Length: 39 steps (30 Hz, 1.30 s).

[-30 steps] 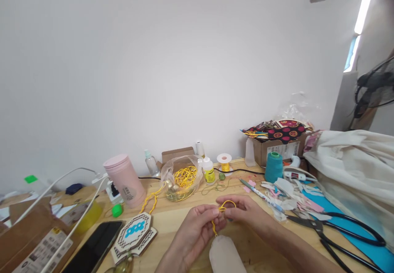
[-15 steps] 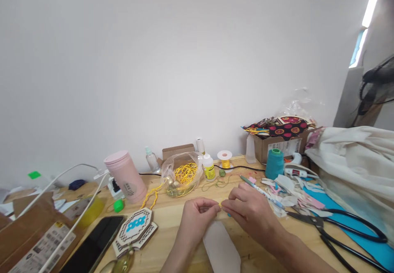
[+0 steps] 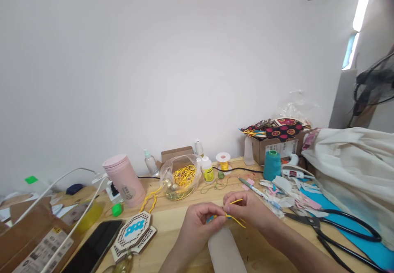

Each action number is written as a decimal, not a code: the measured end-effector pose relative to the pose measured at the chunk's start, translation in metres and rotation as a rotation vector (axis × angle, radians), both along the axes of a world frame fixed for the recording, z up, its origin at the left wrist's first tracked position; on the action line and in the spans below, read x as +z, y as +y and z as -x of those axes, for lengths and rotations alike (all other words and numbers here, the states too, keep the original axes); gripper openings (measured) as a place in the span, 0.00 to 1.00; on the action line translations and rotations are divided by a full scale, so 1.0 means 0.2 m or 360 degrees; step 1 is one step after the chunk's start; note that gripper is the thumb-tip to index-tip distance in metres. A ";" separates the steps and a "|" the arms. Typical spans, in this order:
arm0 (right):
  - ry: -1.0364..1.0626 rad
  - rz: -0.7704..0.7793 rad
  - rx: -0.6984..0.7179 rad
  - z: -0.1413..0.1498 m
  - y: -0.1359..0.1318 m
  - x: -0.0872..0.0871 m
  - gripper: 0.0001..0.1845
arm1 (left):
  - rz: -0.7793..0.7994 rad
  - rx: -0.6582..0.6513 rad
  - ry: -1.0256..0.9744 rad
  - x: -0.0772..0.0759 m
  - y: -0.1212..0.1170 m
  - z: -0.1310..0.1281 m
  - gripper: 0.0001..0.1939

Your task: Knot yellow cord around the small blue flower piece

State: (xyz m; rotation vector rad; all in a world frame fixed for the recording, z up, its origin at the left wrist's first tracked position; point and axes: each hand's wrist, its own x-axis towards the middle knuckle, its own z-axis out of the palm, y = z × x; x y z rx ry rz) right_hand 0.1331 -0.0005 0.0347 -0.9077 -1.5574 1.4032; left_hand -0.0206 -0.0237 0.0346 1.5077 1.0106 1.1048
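My left hand [image 3: 200, 228] is closed, thumb and forefinger pinching a thin yellow cord [image 3: 238, 222] near a small blue piece that is mostly hidden by the fingers. On the right, my right hand [image 3: 248, 210] pinches the same cord, and loose yellow ends stick out past its fingertips. Both hands meet just above a pale grey-white flat strip [image 3: 226, 251] with cut corners, lying on the wooden table. How the cord is looped between the fingers is too small to make out.
Left of the hands lie wooden octagonal plaques [image 3: 134, 232] and a phone [image 3: 94, 246]. Behind stand a pink cup [image 3: 124, 180], a bag of yellow cord [image 3: 181, 178], a glue bottle [image 3: 207, 170] and a cord spool [image 3: 223, 163]. Black scissors [image 3: 314, 221], paper scraps [image 3: 283, 191] and teal thread [image 3: 272, 166] sit right.
My hands have shifted slightly, and the right fingers have opened out to show the yellow cord with its loose ends. A blue piece now shows at the left fingers. The view has tilted slightly.
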 end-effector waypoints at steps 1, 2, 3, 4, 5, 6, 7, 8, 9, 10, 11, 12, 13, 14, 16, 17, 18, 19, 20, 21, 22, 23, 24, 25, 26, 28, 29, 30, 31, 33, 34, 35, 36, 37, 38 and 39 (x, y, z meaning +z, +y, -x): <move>0.0009 0.0006 -0.0011 0.00 -0.01 0.00 0.06 | 0.0022 0.0018 -0.0039 0.00 0.00 0.00 0.03; 0.0017 -0.0028 -0.0034 0.01 -0.01 0.01 0.06 | 0.0053 0.0043 -0.0076 0.00 0.00 -0.01 0.03; 0.0033 -0.0080 -0.0064 0.01 -0.01 0.01 0.06 | 0.0089 0.0074 -0.0109 0.00 0.00 -0.01 0.04; 0.0059 -0.0132 -0.0097 0.02 -0.01 0.02 0.07 | 0.0126 0.0108 -0.0140 0.00 0.00 -0.01 0.04; 0.0089 -0.0180 -0.0119 0.02 -0.01 0.02 0.07 | 0.0158 0.0152 -0.0173 0.00 0.00 -0.02 0.04; 0.0111 -0.0218 -0.0135 0.03 -0.01 0.01 0.07 | 0.0183 0.0198 -0.0212 0.00 0.01 -0.02 0.04; 0.0116 -0.0258 -0.0145 0.03 -0.01 0.01 0.07 | 0.0198 0.0240 -0.0263 0.00 0.01 -0.02 0.03; 0.0099 -0.0309 -0.0159 0.04 -0.01 0.01 0.07 | 0.0207 0.0275 -0.0326 0.00 0.02 -0.02 0.03; 0.0062 -0.0374 -0.0186 0.04 -0.01 0.01 0.07 | 0.0215 0.0298 -0.0392 0.00 0.02 -0.02 0.03; 0.0009 -0.0443 -0.0227 0.04 -0.02 0.00 0.08 | 0.0222 0.0306 -0.0450 -0.01 0.02 -0.02 0.03; -0.0052 -0.0508 -0.0277 0.05 -0.02 0.00 0.08 | 0.0227 0.0305 -0.0496 -0.01 0.03 -0.02 0.04; -0.0114 -0.0567 -0.0335 0.05 -0.03 0.00 0.09 | 0.0233 0.0303 -0.0527 -0.02 0.03 -0.01 0.04; -0.0173 -0.0624 -0.0382 0.05 -0.03 0.00 0.09 | 0.0234 0.0311 -0.0538 -0.02 0.03 -0.01 0.04; -0.0227 -0.0681 -0.0424 0.06 -0.04 -0.01 0.09 | 0.0231 0.0328 -0.0531 -0.03 0.03 -0.01 0.04; -0.0337 -0.0796 -0.0483 0.06 -0.04 -0.02 0.09 | 0.0204 0.0379 -0.0490 -0.04 0.04 -0.01 0.04; -0.0391 -0.0859 -0.0509 0.06 -0.04 -0.03 0.09 | 0.0185 0.0406 -0.0458 -0.04 0.04 -0.01 0.05; -0.0445 -0.0921 -0.0532 0.06 -0.04 -0.04 0.09 | 0.0161 0.0431 -0.0420 -0.04 0.04 -0.01 0.05; -0.0497 -0.0979 -0.0547 0.06 -0.04 -0.05 0.10 | 0.0138 0.0451 -0.0379 -0.04 0.04 -0.01 0.05; -0.0545 -0.1026 -0.0556 0.06 -0.04 -0.05 0.10 | 0.0117 0.0466 -0.0339 -0.04 0.05 -0.01 0.05; -0.0584 -0.1060 -0.0564 0.06 -0.04 -0.06 0.10 | 0.0102 0.0476 -0.0306 -0.04 0.05 -0.01 0.05; -0.0608 -0.1080 -0.0574 0.07 -0.04 -0.06 0.09 | 0.0094 0.0480 -0.0283 -0.04 0.05 -0.01 0.06; -0.0619 -0.1084 -0.0583 0.07 -0.04 -0.06 0.09 | 0.0090 0.0474 -0.0272 -0.04 0.05 -0.01 0.06; -0.0617 -0.1072 -0.0594 0.07 -0.04 -0.06 0.09 | 0.0092 0.0460 -0.0271 -0.04 0.05 -0.01 0.06; -0.0604 -0.1052 -0.0602 0.07 -0.04 -0.06 0.09 | 0.0095 0.0442 -0.0279 -0.04 0.05 -0.01 0.06; -0.0587 -0.1028 -0.0603 0.07 -0.04 -0.06 0.10 | 0.0096 0.0424 -0.0290 -0.04 0.05 -0.01 0.06; -0.0560 -0.0983 -0.0596 0.07 -0.03 -0.05 0.10 | 0.0094 0.0395 -0.0300 -0.04 0.05 -0.01 0.06; -0.0557 -0.0968 -0.0592 0.07 -0.03 -0.05 0.10 | 0.0089 0.0391 -0.0296 -0.04 0.05 -0.01 0.06; -0.0558 -0.0964 -0.0590 0.07 -0.03 -0.05 0.10 | 0.0083 0.0395 -0.0289 -0.04 0.05 -0.01 0.06; -0.0564 -0.0968 -0.0593 0.06 -0.03 -0.05 0.09 | 0.0079 0.0408 -0.0276 -0.04 0.05 -0.01 0.06; -0.0591 -0.1000 -0.0602 0.06 -0.03 -0.06 0.10 | 0.0072 0.0453 -0.0246 -0.05 0.06 -0.01 0.07; -0.0604 -0.1025 -0.0604 0.06 -0.03 -0.06 0.10 | 0.0067 0.0477 -0.0233 -0.04 0.06 -0.01 0.07; -0.0617 -0.1053 -0.0605 0.06 -0.03 -0.06 0.10 | 0.0065 0.0493 -0.0222 -0.04 0.06 -0.01 0.07; -0.0631 -0.1078 -0.0606 0.06 -0.03 -0.06 0.10 | 0.0063 0.0504 -0.0214 -0.04 0.06 -0.01 0.07; -0.0644 -0.1098 -0.0607 0.06 -0.03 -0.06 0.10 | 0.0063 0.0507 -0.0215 -0.04 0.06 -0.01 0.07; -0.0653 -0.1111 -0.0608 0.06 -0.03 -0.07 0.10 | 0.0066 0.0507 -0.0228 -0.04 0.06 -0.01 0.07; -0.0653 -0.1115 -0.0609 0.06 -0.03 -0.07 0.10 | 0.0078 0.0503 -0.0251 -0.04 0.06 -0.01 0.07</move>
